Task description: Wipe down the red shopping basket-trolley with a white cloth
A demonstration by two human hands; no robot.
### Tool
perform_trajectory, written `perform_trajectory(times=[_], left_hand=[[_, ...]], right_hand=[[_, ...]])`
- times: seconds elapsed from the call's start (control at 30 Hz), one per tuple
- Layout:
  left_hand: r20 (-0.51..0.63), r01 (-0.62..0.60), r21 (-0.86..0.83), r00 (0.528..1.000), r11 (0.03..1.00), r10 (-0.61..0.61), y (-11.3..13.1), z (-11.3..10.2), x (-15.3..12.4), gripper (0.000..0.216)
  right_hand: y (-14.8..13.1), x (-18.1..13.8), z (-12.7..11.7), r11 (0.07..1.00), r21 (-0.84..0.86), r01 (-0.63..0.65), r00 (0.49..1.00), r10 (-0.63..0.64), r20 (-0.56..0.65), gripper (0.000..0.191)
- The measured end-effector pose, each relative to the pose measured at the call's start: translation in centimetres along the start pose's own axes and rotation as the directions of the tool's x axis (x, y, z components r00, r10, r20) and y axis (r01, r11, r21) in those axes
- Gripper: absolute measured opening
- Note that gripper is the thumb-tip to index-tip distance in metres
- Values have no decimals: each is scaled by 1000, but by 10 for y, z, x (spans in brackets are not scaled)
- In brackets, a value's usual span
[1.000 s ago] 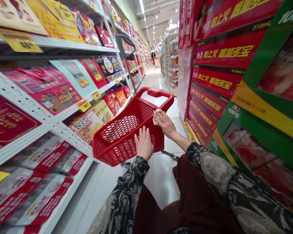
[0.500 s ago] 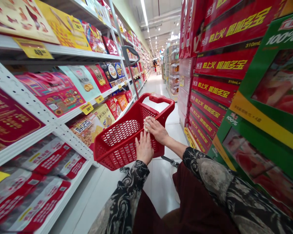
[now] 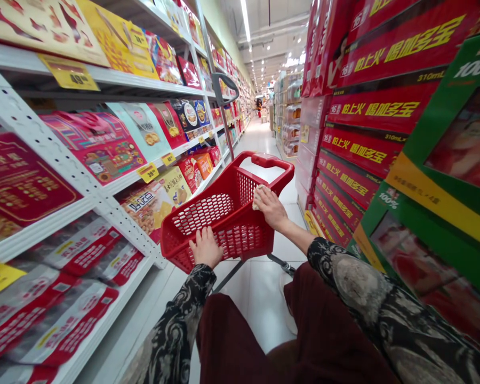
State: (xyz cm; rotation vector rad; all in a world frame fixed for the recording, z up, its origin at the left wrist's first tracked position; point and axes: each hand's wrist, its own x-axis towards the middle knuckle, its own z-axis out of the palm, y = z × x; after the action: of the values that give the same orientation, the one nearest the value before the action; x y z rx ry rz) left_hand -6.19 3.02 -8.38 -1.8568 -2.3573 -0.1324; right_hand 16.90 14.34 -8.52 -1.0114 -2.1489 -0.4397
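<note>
A red plastic shopping cart basket (image 3: 240, 242) with perforated sides stands in front of me, turned at an angle in the aisle. My right hand (image 3: 271, 209) is closed on a pale, crumpled cloth (image 3: 258, 197) and presses it against the basket's near top rim, toward the handle end. Farther left along the same rim lies my left hand (image 3: 207, 248), fingers spread over the edge with nothing visible in them. The inside of the basket shows no goods where it is visible. Its metal frame legs (image 3: 280, 262) reach down to the floor.
On the left, white shelves (image 3: 116, 186) carry boxed and bagged snacks with yellow price tags. Red drink cartons (image 3: 368, 133) and green boxes (image 3: 436, 213) are stacked close on the right. A grey pole handle (image 3: 225, 88) rises behind the basket. The tiled aisle (image 3: 260, 128) runs ahead.
My left hand has slid left along the rim, away from the right hand. The right hand with the cloth stays near the same part of the rim. The view has shifted slightly.
</note>
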Motion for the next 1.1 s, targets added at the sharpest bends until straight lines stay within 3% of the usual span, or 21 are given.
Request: perform_trajectory(times=[0.13, 0.27, 0.47, 0.57, 0.67, 0.8, 0.9, 0.97, 1.1], left_hand=[[55, 3, -28, 999, 1000, -2, 7, -5, -3, 76], [83, -1, -54, 997, 999, 6, 10, -7, -5, 79], [107, -21, -93, 994, 995, 31, 21, -10, -7, 82], [121, -35, -99, 992, 995, 47, 30, -10, -6, 83], [126, -54, -87, 990, 995, 65, 39, -9, -6, 84], [124, -132, -97, 982, 986, 144, 47, -8, -7, 82], [112, -191, -117, 972, 975, 204, 45, -9, -10, 78], [104, -135, -117, 984, 984, 147, 40, -9, -13, 75], [110, -32, -91, 993, 995, 42, 33, -6, -17, 75]], right_hand=[[-26, 5, 18, 987, 74, 140, 988, -145, 57, 29], [-23, 2, 18, 972, 73, 223, 965, -230, 122, 33], [16, -2, -7, 998, -14, 58, 990, -56, 133, 36], [20, 1, -10, 998, -25, -53, 989, 56, 133, 36], [0, 3, -2, 998, -2, -61, 983, 60, 173, 33], [-42, 2, 13, 990, 107, 92, 955, -118, 273, 34], [-50, -1, 15, 983, 146, 108, 937, -150, 316, 40], [-39, -1, 10, 990, 134, 50, 936, -93, 339, 47], [-11, 3, -2, 975, 53, -217, 925, 188, 329, 53]])
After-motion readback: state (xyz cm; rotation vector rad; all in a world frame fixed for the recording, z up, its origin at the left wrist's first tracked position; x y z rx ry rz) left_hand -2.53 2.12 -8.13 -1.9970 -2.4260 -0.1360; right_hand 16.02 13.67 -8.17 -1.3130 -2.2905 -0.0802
